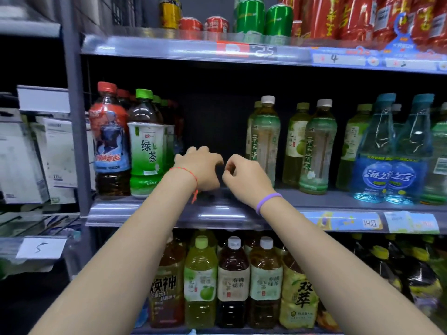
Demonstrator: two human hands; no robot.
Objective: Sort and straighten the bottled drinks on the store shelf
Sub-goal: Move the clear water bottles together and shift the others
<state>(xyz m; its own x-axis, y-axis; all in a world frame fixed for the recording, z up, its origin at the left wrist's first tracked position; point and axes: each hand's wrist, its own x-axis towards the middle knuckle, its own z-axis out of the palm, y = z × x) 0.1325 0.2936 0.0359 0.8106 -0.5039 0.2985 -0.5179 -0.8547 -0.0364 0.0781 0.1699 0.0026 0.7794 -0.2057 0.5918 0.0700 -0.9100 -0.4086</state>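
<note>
Both my hands reach into a gap in the middle shelf (pixel 217 211). My left hand (pixel 200 168), with a red string on the wrist, hangs fingers-down over the bare shelf floor and holds nothing. My right hand (pixel 244 175), with a purple band on the wrist, is loosely curled and holds nothing. Left of the gap stand a green-capped green tea bottle (pixel 146 143) and a red-capped dark tea bottle (pixel 110 141). Right of the gap stand pale tea bottles with white caps (pixel 266 139) (pixel 319 148), and blue water bottles (pixel 377 151) further right.
The upper shelf carries cans (pixel 251 16) and red bottles (pixel 358 18) behind a price rail. The lower shelf holds a row of tea bottles (pixel 233 281). White boxes (pixel 58 155) fill the neighbouring rack at left, past a grey upright post (pixel 72 105).
</note>
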